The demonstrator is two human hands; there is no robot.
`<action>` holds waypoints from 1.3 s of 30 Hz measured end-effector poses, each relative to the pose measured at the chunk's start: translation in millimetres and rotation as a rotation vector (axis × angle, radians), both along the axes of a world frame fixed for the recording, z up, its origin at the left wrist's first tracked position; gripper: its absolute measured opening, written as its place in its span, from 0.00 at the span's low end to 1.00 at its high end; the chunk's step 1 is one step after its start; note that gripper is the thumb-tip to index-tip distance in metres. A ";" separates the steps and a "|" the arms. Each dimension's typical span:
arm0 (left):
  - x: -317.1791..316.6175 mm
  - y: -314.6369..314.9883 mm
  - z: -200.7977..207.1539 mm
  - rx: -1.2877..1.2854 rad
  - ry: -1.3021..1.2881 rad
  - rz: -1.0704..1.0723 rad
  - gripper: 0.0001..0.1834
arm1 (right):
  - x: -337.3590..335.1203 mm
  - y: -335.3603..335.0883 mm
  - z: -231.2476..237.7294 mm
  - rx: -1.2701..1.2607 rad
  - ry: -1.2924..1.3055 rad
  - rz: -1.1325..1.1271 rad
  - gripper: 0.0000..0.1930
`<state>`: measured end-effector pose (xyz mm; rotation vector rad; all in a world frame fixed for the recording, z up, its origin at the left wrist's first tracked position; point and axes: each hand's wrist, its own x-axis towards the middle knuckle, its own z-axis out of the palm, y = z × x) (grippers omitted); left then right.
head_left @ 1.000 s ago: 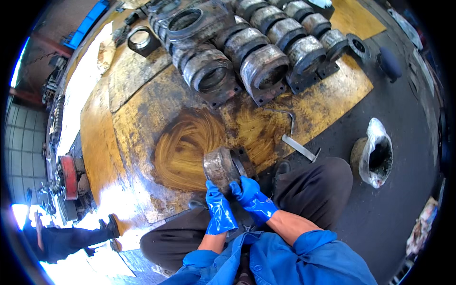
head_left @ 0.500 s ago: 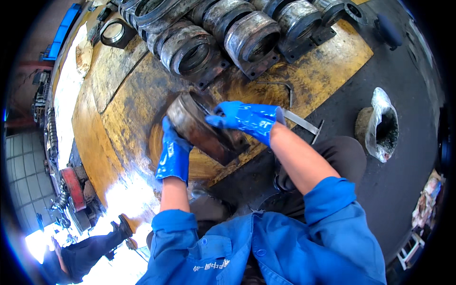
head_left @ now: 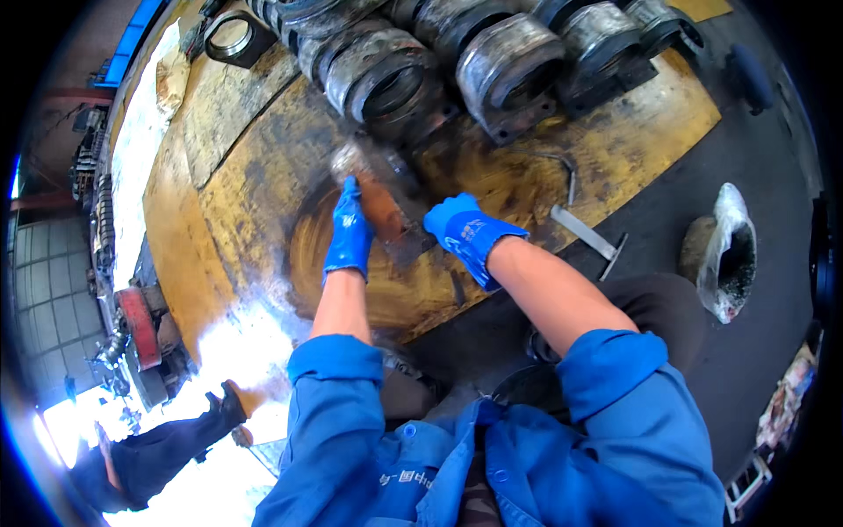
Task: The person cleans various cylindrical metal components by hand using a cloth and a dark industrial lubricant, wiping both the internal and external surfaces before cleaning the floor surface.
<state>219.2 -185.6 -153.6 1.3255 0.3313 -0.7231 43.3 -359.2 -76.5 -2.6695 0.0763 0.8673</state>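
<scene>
A worn metal bearing housing (head_left: pixel 383 204), a thick ring on a flat base, is between my two blue-gloved hands above the wooden board (head_left: pixel 351 303). It is smeared by motion, so its bore shows poorly. My left hand (head_left: pixel 350 230) grips its left side, with the fingers pointing away from me along the wall. My right hand (head_left: pixel 465 232) is closed at the base's right corner, its fingertips hidden behind the glove's knuckles. Beyond, similar housings (head_left: pixel 507 66) stand in rows, close to the far side of the held one.
Right of my right hand lie a bent hex key (head_left: pixel 571 176) and a T-shaped metal tool (head_left: pixel 587 233). A plastic-lined container (head_left: pixel 727 255) stands farther right on the dark floor. A separate ring (head_left: pixel 232 37) sits far left. Another person's leg (head_left: pixel 167 461) shows lower left.
The housing has moved away from me toward the rows and turned. My right hand has left its opening for the base corner. My left hand has gone forward; the whole view has shifted.
</scene>
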 end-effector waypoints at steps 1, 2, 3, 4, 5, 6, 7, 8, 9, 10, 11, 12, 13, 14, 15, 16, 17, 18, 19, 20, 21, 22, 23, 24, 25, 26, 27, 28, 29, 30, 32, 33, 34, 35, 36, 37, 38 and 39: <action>-11.6 -3.0 -9.3 0.013 -0.052 0.008 0.30 | -0.7 -10.1 -1.1 0.014 0.057 0.034 0.16; 18.2 25.9 -11.1 -0.120 -0.042 0.005 0.31 | 16.2 -3.9 10.6 0.028 -0.050 0.046 0.17; -4.8 19.0 -20.4 -0.052 -0.056 0.051 0.29 | 11.2 -9.9 -3.3 -0.007 -0.037 0.109 0.17; -12.7 32.5 -26.3 -0.084 -0.007 0.055 0.28 | 14.8 -10.8 -7.3 -0.020 -0.031 0.135 0.17; -18.2 45.9 -27.2 -0.115 0.034 0.058 0.28 | 19.6 -11.6 -11.9 -0.029 -0.062 0.149 0.17; -33.6 53.0 -30.6 -0.115 0.033 0.138 0.32 | 22.5 -14.5 -15.9 -0.043 -0.118 0.174 0.17; -46.8 68.1 -31.0 -0.107 0.022 0.227 0.37 | 26.6 -11.6 -4.0 -0.092 -0.175 0.282 0.18; -55.5 71.4 -30.1 -0.110 0.016 0.223 0.37 | 37.8 -5.3 2.3 -0.092 -0.209 0.272 0.19; -65.6 70.7 -32.4 -0.185 0.072 0.250 0.37 | 37.2 -15.2 4.2 -0.098 -0.218 0.277 0.19; -67.1 96.3 -22.1 -0.220 0.099 0.303 0.37 | 39.4 -10.9 28.9 -0.061 -0.253 0.304 0.19; -78.1 94.8 -15.0 -0.194 0.093 0.308 0.37 | 32.3 -27.5 26.7 -0.045 -0.219 0.297 0.19; -92.3 72.1 -3.5 -0.020 0.016 0.276 0.37 | 20.6 -50.5 3.4 0.069 -0.349 0.164 0.21; -99.8 56.9 15.8 0.164 -0.073 0.260 0.38 | 14.8 -66.1 6.9 0.204 -0.374 0.079 0.24; -102.6 36.9 34.4 0.336 -0.159 0.229 0.38 | 11.8 -86.4 9.0 0.078 -0.309 0.190 0.25; -105.1 21.2 57.4 0.487 -0.116 0.333 0.41 | 9.2 -101.1 20.3 -0.040 -0.221 0.236 0.24; -107.4 8.4 71.3 0.630 -0.064 0.427 0.43 | 2.5 -118.9 15.4 -0.104 -0.207 0.208 0.22; -105.1 7.7 69.2 0.631 -0.065 0.419 0.43 | -2.5 -137.5 10.3 -0.185 -0.133 0.183 0.18; -106.0 12.8 64.4 0.753 -0.106 0.393 0.46 | -12.2 -155.7 6.1 -0.274 -0.038 0.139 0.15; -104.3 19.1 61.2 0.873 -0.155 0.378 0.49 | -21.5 -171.5 -1.5 -0.340 -0.080 0.044 0.13; -101.5 24.3 56.3 0.883 -0.157 0.376 0.49 | -40.5 -188.6 -7.9 -0.387 0.048 0.042 0.18; -99.9 31.5 48.3 0.902 -0.184 0.410 0.50 | -45.1 -189.0 15.8 -0.350 0.243 -0.052 0.23; -104.5 30.4 39.3 0.913 -0.202 0.427 0.51 | -62.9 -193.6 10.4 -0.407 0.314 -0.202 0.24; -101.9 37.0 40.6 0.913 -0.183 0.414 0.52 | -72.5 -198.1 3.5 -0.454 0.358 -0.340 0.25; -98.7 45.7 37.4 0.925 -0.187 0.422 0.52 | -82.7 -202.7 -16.7 -0.441 0.354 -0.332 0.25; -98.9 50.6 27.0 0.892 -0.256 0.397 0.52 | -100.9 -209.6 -44.2 -0.340 0.336 -0.598 0.26; -99.5 49.4 27.4 0.859 -0.326 0.376 0.52 | -106.7 -211.6 -54.3 -0.232 0.309 -0.859 0.28; -101.4 50.1 28.9 0.865 -0.324 0.376 0.52 | -109.2 -215.7 -64.3 -0.180 0.402 -0.837 0.31; -108.6 38.4 41.7 0.833 -0.275 0.316 0.50 | -114.8 -215.4 -69.4 -0.176 0.414 -0.839 0.31; -107.7 35.8 47.0 0.816 -0.258 0.296 0.48 | -113.9 -213.5 -69.9 -0.203 0.361 -0.850 0.31; -108.8 33.5 51.9 0.801 -0.239 0.275 0.47 | -112.9 -212.4 -70.3 -0.230 0.307 -0.863 0.32; -104.9 40.1 49.6 0.729 -0.205 0.313 0.47 | -107.1 -214.6 -70.7 -0.228 0.301 -0.915 0.30; -104.3 44.1 48.8 0.708 -0.195 0.326 0.46 | -107.4 -217.1 -70.3 -0.240 0.306 -0.841 0.28; -104.3 45.8 48.6 0.739 -0.223 0.294 0.46 | -106.6 -219.8 -65.7 -0.257 0.310 -0.772 0.26; -103.6 45.9 47.1 0.769 -0.251 0.260 0.45 | -108.5 -225.4 -71.8 -0.256 0.308 -0.776 0.26; -102.5 44.0 43.8 0.768 -0.254 0.257 0.45 | -112.7 -234.6 -83.5 -0.281 0.324 -0.698 0.24; -101.5 42.1 43.8 0.709 -0.253 0.271 0.45 | -115.7 -241.1 -93.8 -0.301 0.336 -0.621 0.22; -102.4 43.9 40.0 0.653 -0.244 0.285 0.44 | -118.6 -243.3 -102.8 -0.297 0.339 -0.622 0.22; -100.9 45.6 34.1 0.657 -0.244 0.281 0.44 | -121.9 -245.5 -111.8 -0.317 0.277 -0.656 0.19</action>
